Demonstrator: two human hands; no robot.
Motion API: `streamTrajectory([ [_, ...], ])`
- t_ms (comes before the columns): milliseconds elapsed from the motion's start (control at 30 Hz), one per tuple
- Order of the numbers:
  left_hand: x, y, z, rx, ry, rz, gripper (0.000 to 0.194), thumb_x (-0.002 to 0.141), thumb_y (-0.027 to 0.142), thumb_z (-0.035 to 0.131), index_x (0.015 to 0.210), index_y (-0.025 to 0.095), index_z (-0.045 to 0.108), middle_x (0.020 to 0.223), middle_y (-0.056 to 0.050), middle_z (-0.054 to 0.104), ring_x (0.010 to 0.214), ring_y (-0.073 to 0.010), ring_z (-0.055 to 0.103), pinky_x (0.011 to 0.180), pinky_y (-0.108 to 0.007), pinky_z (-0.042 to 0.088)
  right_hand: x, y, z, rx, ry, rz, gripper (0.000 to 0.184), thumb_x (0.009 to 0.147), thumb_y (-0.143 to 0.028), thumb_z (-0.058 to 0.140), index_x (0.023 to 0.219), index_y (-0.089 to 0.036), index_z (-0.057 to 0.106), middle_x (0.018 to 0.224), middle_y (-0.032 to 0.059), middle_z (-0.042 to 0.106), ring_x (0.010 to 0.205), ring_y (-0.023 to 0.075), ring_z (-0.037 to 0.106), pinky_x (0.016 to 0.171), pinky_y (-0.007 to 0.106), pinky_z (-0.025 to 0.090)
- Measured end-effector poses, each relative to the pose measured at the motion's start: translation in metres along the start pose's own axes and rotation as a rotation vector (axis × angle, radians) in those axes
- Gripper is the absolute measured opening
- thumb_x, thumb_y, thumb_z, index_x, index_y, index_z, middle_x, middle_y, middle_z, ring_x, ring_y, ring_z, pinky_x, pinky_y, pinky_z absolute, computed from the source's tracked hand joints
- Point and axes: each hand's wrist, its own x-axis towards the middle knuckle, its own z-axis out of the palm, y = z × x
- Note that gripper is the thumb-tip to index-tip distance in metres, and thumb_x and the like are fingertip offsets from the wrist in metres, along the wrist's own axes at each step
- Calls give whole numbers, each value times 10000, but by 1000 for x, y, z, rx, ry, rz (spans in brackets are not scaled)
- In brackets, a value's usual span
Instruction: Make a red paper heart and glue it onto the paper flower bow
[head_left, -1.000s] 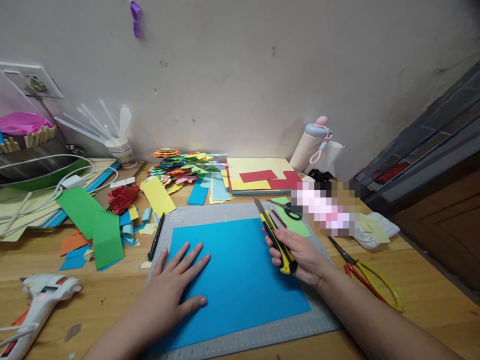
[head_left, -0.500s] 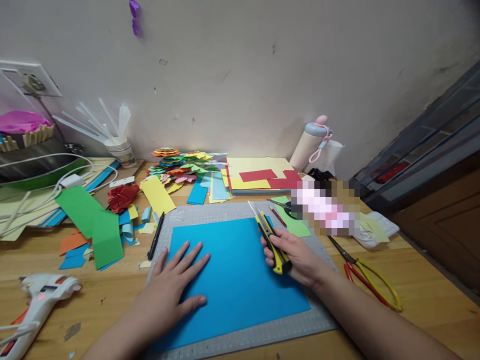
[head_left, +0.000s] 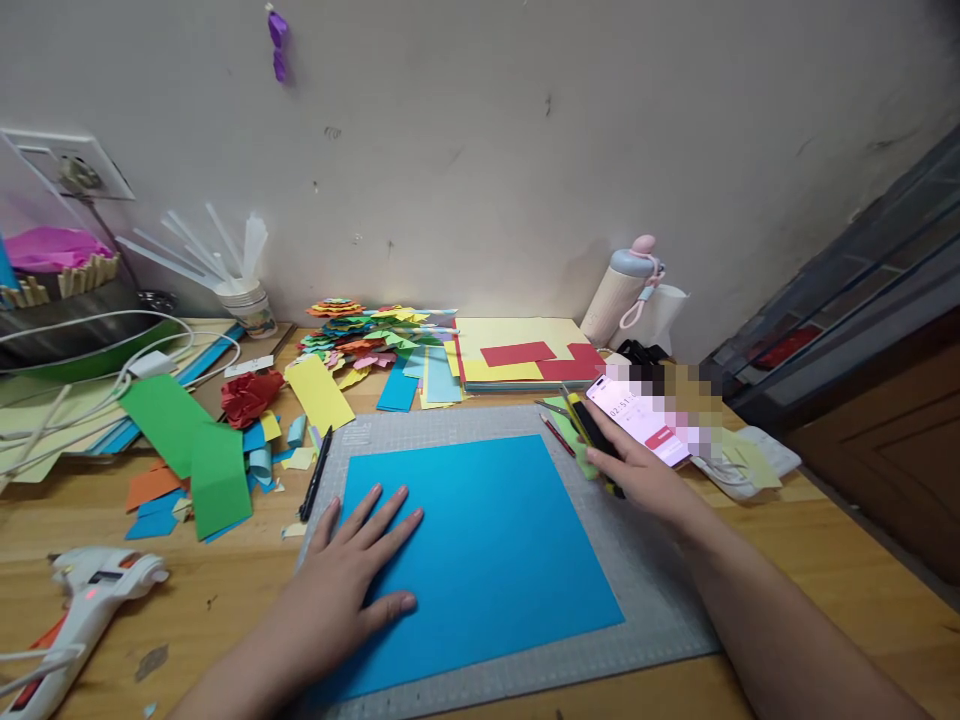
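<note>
My left hand (head_left: 364,575) lies flat with spread fingers on the left part of a blue sheet of paper (head_left: 487,560). The sheet rests on a grey cutting mat (head_left: 664,590). To the right of the sheet, my right hand (head_left: 645,475) is closed around a yellow and black utility knife (head_left: 592,430). The knife is above the mat's right side, apart from the blue sheet, and points away from me. Partly behind it are a light green paper strip (head_left: 571,440) and a dark red pencil (head_left: 556,435). My fingers hide part of the knife's handle.
At left lie a white glue gun (head_left: 105,590), green paper pieces (head_left: 217,480) and a black pen (head_left: 315,475). Paper flowers (head_left: 360,335) and a paper stack (head_left: 525,335) sit along the wall. A phone (head_left: 637,415) and a bottle (head_left: 619,295) are at right.
My right hand has moved right and away from me, taking the utility knife off the blue sheet. My left hand stays put. The red-and-yellow-handled scissors at right are no longer visible.
</note>
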Motion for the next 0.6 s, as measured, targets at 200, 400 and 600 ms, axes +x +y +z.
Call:
streamTrajectory([
  [200,1,1,-1,-7,-21,-7,713,846,644,457,1452,460,130,1553,26,176,1410,-380,200,1088,-675,144,28,22,-5,-557,187,-182,481,876,-267,375,1313,-198,565,1140,139,608,1074,297,566,909,431,460],
  [400,0,1,-1,2,-38,-9,710,851,650,438,1454,466,112,1556,33,159,1413,-378,193,1086,-677,147,39,21,-68,-741,278,-49,491,836,-317,522,1306,-180,564,1341,175,521,1220,396,467,979,563,341],
  [600,0,0,2,5,-22,-10,708,846,649,451,1451,462,135,1554,42,173,1408,-375,212,1094,-658,166,35,41,-122,-625,-122,138,675,729,-163,609,1386,-116,462,1264,165,616,1093,271,615,825,289,467],
])
